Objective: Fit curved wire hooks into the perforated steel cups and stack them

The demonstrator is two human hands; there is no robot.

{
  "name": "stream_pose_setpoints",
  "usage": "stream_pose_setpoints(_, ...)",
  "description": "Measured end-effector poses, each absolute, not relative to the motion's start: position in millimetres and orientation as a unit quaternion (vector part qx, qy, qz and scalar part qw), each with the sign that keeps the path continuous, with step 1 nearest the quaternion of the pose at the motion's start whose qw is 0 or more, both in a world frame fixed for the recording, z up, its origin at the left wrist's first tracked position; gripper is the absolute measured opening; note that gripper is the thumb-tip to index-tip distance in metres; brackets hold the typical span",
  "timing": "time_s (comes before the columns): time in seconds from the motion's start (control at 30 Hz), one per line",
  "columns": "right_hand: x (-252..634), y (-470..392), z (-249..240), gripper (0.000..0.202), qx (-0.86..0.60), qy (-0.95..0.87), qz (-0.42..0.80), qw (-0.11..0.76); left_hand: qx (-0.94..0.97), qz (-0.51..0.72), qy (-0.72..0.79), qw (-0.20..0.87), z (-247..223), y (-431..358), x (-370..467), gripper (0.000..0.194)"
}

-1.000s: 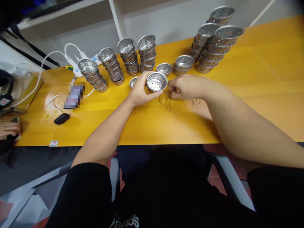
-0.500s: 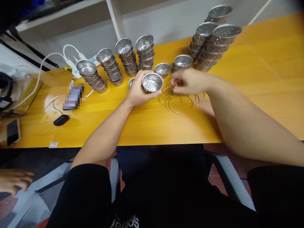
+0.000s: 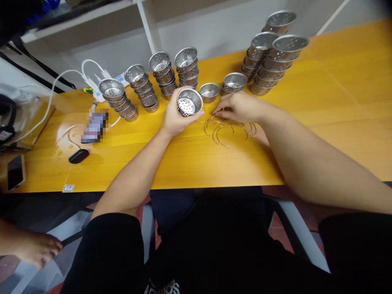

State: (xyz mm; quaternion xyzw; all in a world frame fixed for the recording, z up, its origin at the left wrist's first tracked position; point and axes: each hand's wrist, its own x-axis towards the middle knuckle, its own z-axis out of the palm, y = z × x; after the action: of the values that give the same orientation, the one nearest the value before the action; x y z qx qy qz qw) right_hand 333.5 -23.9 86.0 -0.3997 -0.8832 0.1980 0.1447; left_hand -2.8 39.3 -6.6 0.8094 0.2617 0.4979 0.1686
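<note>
My left hand (image 3: 175, 116) is wrapped round a perforated metal cup (image 3: 190, 103), its mouth tilted up toward me. The fingers of my right hand (image 3: 234, 107) are pinched together over a loose group of thin curved wires (image 3: 218, 134) on the table. One curved wire (image 3: 212, 117) meets the fingertips, though the exact grip is hard to make out. Just beyond my hands stand a low single cup (image 3: 209, 93) and another short cup (image 3: 234, 83), partly covered by my right hand.
Several stacks of perforated cups (image 3: 186, 67) line the back left; taller stacks (image 3: 272, 61) stand at the back right. A phone (image 3: 94, 127), white cables and a black oval device (image 3: 79, 156) lie on the left of the table (image 3: 122, 171). Another person's hand (image 3: 39, 247) is at lower left.
My right hand has shifted left, with its fingertips now pinched among the wires. The cup in my left hand has moved slightly left and up. The other person's hand has moved right.
</note>
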Motion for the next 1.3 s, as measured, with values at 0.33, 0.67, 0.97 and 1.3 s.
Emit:
stream_pose_setpoints(0.33, 329.4, -27.6, 90.4, 0.028, -0.463, -0.874, 0.102, 0.102, 0.792, 0.496, 0.287, 0.208, 1.9, 30.7, 1.6, 0.117)
stream_pose_setpoints(0.67, 305.1, -57.2, 109.5, 0.051, -0.532, -0.808, 0.138, 0.211, 0.814, 0.462, 0.277, 0.217, 8.0, 17.1, 2.7, 0.119)
stream_pose_setpoints(0.97, 292.9, -66.6, 113.4, 0.057, -0.539, -0.769, 0.204, 0.276, 0.803, 0.480, 0.279, 0.217, 7.9, 18.6, 6.8, 0.119)
stream_pose_setpoints(1.3, 300.4, -47.4, 96.1, 0.071, -0.518, -0.791, 0.153, 0.286, 0.797, 0.485, 0.260, 0.249, 1.3, 23.3, 4.6, 0.121)
